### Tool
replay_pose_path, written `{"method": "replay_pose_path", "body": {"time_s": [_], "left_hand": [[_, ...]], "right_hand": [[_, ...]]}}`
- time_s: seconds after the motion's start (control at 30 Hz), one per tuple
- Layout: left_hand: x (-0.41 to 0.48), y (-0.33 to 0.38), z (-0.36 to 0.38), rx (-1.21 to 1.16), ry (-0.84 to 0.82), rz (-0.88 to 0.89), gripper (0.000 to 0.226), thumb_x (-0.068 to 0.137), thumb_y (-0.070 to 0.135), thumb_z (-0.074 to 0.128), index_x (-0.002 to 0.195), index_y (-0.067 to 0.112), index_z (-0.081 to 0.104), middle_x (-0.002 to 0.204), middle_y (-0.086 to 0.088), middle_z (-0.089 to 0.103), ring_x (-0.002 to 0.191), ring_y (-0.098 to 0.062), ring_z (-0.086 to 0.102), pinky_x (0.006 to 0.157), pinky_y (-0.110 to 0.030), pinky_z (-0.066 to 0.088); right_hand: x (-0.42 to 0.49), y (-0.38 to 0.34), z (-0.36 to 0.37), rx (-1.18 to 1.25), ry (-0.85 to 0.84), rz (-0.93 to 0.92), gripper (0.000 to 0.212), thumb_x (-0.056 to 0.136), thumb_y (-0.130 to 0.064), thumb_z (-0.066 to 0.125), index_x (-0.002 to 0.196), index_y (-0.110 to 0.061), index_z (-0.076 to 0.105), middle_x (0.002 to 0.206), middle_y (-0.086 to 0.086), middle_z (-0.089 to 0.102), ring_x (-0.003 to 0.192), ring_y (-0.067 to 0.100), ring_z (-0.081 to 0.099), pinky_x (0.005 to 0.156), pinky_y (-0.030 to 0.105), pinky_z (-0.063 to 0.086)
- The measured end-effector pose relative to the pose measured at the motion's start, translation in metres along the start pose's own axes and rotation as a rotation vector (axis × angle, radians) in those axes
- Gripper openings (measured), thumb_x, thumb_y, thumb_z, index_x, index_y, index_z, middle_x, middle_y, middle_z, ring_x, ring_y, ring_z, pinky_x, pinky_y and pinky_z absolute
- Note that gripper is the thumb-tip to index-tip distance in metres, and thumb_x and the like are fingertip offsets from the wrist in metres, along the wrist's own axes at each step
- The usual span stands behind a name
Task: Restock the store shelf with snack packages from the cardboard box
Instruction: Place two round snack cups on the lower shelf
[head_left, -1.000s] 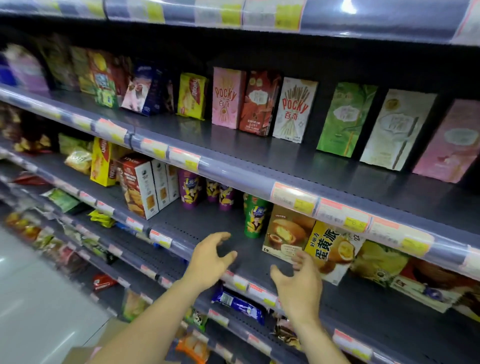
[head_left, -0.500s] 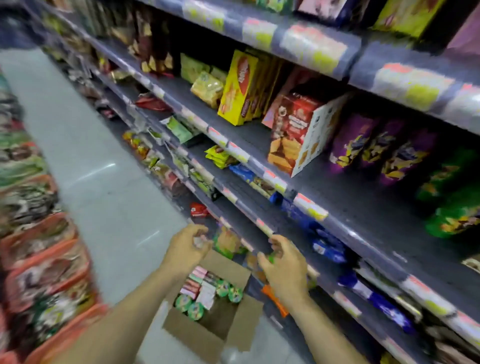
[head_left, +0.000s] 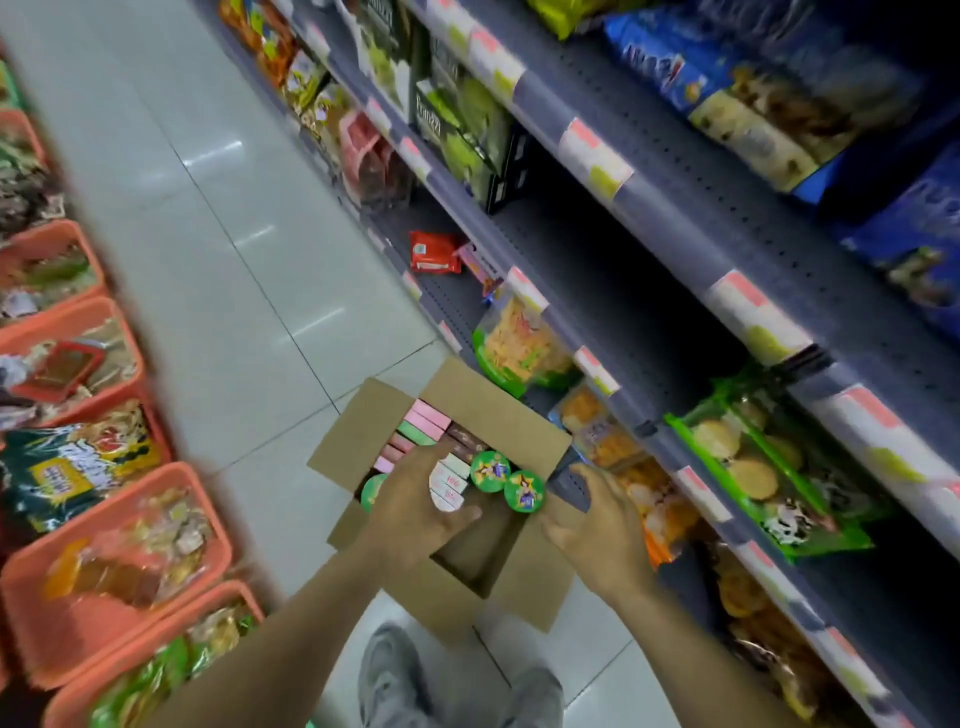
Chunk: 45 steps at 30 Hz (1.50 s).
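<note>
Cardboard box (head_left: 358, 436) sits open on the tiled floor (head_left: 218, 270), right under the left hand (head_left: 415, 506) and just to the left of the right hand (head_left: 597, 525), with its flaps folded outward. The left hand hovers palm-down over the box's contents, fingers loosely spread and pointing toward the right hand. It grips nothing that shows, and I cannot tell whether its fingertips touch the packages beneath. The right hand is held wide and relaxed above the box's right flap, thumb up and palm turned toward the left hand, and it is empty.

Inside the box, pink slim boxes (head_left: 426, 415) are packed on edge beyond the left hand, with a green slim box (head_left: 415, 434) and a brown one (head_left: 467, 440) among them. Two green-lidded cups (head_left: 490, 470) stand side by side between the two hands. A white-and-pink carton (head_left: 445, 483) lies partly under the left fingers. The box's near end, below the left hand, is bare cardboard.

The shelf (head_left: 571, 249) runs past the right hand, its edges lined with price labels (head_left: 595, 156). An orange snack bag (head_left: 654, 499) lies just beside the right hand, a green-trimmed cookie bag (head_left: 753, 457) is further right, and a green-rimmed chip bag (head_left: 519, 348) is beyond the box. Orange baskets (head_left: 78, 613) of bagged goods are well to the left of the left hand. Grey shoes (head_left: 389, 675) stand below both wrists.
</note>
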<state>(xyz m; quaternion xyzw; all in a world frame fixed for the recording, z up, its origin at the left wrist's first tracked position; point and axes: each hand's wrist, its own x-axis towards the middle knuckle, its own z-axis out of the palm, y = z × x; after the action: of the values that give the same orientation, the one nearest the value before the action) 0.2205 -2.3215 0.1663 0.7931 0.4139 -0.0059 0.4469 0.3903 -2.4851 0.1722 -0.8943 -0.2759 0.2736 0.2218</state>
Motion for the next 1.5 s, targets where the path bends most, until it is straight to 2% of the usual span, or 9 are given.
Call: {"method": "replay_pose_path", "body": {"time_s": [0.23, 0.4, 0.63, 0.8, 0.93, 1.1, 1.2, 1.3, 1.5], "left_hand": [[0.108, -0.108, 0.134, 0.157, -0.028, 0.062, 0.101, 0.054, 0.048, 0.091, 0.139, 0.012, 0.050, 0.137, -0.011, 0.053, 0.127, -0.029, 0.046, 0.108, -0.038, 0.038], [0.153, -0.141, 0.183, 0.319, -0.007, 0.188, 0.108, 0.043, 0.057, 0.085, 0.137, 0.015, 0.051, 0.132, -0.008, 0.055, 0.120, -0.029, 0.051, 0.102, -0.040, 0.045], [0.163, -0.135, 0.191, 0.391, 0.066, 0.197, 0.082, 0.047, 0.048, 0.077, 0.120, 0.014, 0.061, 0.118, -0.006, 0.057, 0.108, -0.029, 0.053, 0.089, -0.038, 0.047], [0.104, -0.074, 0.117, 0.053, 0.023, 0.091, 0.075, 0.052, 0.028, 0.085, 0.119, 0.021, 0.053, 0.101, 0.008, 0.060, 0.089, -0.014, 0.057, 0.070, -0.016, 0.042], [0.036, 0.005, 0.024, -0.062, 0.085, 0.099, 0.078, 0.051, 0.026, 0.088, 0.120, 0.032, 0.054, 0.101, 0.023, 0.056, 0.088, 0.002, 0.057, 0.074, 0.001, 0.037], [-0.031, 0.102, -0.083, -0.268, 0.192, 0.137, 0.080, 0.050, 0.023, 0.090, 0.116, 0.050, 0.054, 0.108, 0.020, 0.064, 0.098, 0.004, 0.064, 0.087, -0.022, 0.054], [-0.057, 0.150, -0.143, -0.318, 0.166, 0.165, 0.084, 0.053, 0.023, 0.090, 0.123, 0.049, 0.052, 0.114, 0.021, 0.064, 0.102, 0.004, 0.063, 0.092, -0.030, 0.055], [-0.076, 0.196, -0.192, -0.385, 0.197, 0.199, 0.084, 0.052, 0.014, 0.092, 0.120, 0.046, 0.052, 0.107, 0.005, 0.071, 0.098, -0.022, 0.071, 0.084, -0.046, 0.058], [-0.136, 0.291, -0.257, -0.481, 0.190, 0.338, 0.063, 0.050, 0.011, 0.094, 0.100, 0.033, 0.064, 0.091, 0.021, 0.075, 0.084, 0.001, 0.070, 0.074, -0.013, 0.053]], "right_hand": [[0.079, 0.100, 0.133, 0.019, -0.007, 0.050, 0.092, 0.066, -0.036, 0.089, 0.144, -0.020, 0.043, 0.145, 0.000, 0.046, 0.134, 0.019, 0.043, 0.096, 0.020, 0.034], [0.114, 0.144, 0.187, -0.080, -0.008, 0.057, 0.110, 0.056, -0.050, 0.089, 0.147, -0.023, 0.033, 0.147, 0.002, 0.038, 0.136, 0.024, 0.039, 0.109, 0.039, 0.041], [0.120, 0.146, 0.193, -0.128, 0.050, -0.005, 0.076, 0.055, -0.040, 0.083, 0.123, -0.022, 0.053, 0.118, -0.001, 0.051, 0.112, 0.020, 0.051, 0.086, 0.029, 0.046], [0.076, 0.094, 0.119, 0.148, 0.099, -0.031, 0.070, 0.055, -0.026, 0.088, 0.117, -0.027, 0.057, 0.110, -0.009, 0.051, 0.095, 0.003, 0.048, 0.073, 0.000, 0.035], [0.025, 0.008, 0.028, 0.217, 0.172, -0.091, 0.073, 0.053, -0.031, 0.089, 0.120, -0.029, 0.058, 0.108, -0.012, 0.061, 0.102, 0.008, 0.058, 0.085, 0.019, 0.049], [-0.042, -0.091, -0.089, 0.311, 0.188, -0.163, 0.069, 0.051, -0.034, 0.089, 0.113, -0.038, 0.059, 0.105, -0.022, 0.064, 0.099, 0.002, 0.062, 0.079, 0.009, 0.046], [-0.079, -0.139, -0.149, 0.315, 0.213, -0.213, 0.072, 0.050, -0.038, 0.089, 0.115, -0.036, 0.060, 0.110, -0.020, 0.062, 0.101, 0.003, 0.063, 0.085, 0.024, 0.052], [-0.112, -0.182, -0.206, 0.365, 0.277, -0.255, 0.071, 0.051, -0.036, 0.093, 0.115, -0.036, 0.060, 0.111, -0.018, 0.063, 0.100, 0.000, 0.064, 0.084, 0.028, 0.054], [-0.167, -0.247, -0.300, 0.439, 0.397, -0.336, 0.062, 0.050, -0.051, 0.080, 0.108, -0.044, 0.058, 0.106, -0.015, 0.066, 0.097, 0.005, 0.065, 0.082, 0.027, 0.052]]}}
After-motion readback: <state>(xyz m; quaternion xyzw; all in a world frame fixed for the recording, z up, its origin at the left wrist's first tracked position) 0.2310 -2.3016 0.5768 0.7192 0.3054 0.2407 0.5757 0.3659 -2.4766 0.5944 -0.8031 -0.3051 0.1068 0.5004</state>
